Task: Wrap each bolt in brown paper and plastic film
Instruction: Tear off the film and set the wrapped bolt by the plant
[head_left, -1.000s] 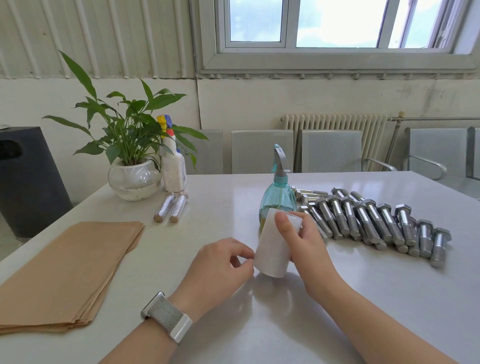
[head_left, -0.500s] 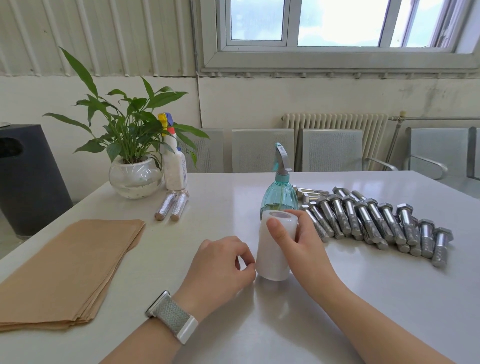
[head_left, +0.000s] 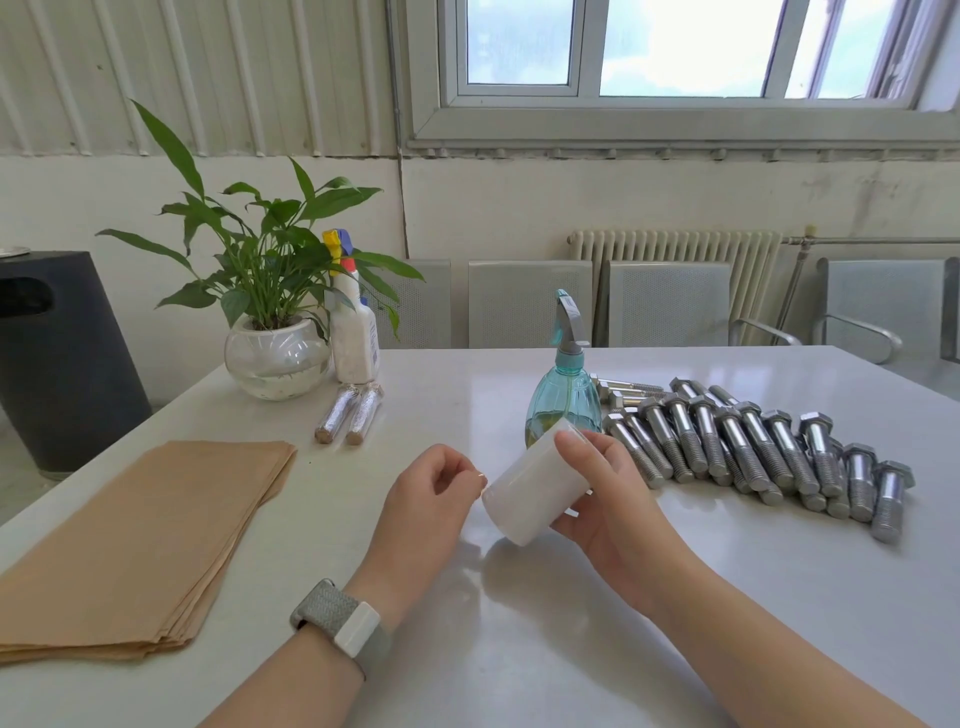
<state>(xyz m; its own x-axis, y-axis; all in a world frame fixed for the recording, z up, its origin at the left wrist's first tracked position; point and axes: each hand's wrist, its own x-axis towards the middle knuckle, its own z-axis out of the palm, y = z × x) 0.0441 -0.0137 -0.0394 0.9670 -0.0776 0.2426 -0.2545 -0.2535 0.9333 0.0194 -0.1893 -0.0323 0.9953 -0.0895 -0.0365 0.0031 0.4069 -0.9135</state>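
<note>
- My right hand grips a white roll of plastic film, fingers curled around it, holding it tilted above the white table, its top end leaning away from me to the right.
- My left hand sits just beside the lower end of the roll, fingers curled inward with thumb and fingertips close together at the roll's edge; I cannot tell whether they pinch a loose end of film.
- A grey woven watch band wraps my left wrist.
- Bare steel bolts lie in a row to the right of the roll, heads pointing away from me.
- A stack of brown paper lies flat at the left.
- Two wrapped bolts lie side by side farther back, near a potted plant and a white spray bottle.
- A teal spray bottle stands just behind the roll.
</note>
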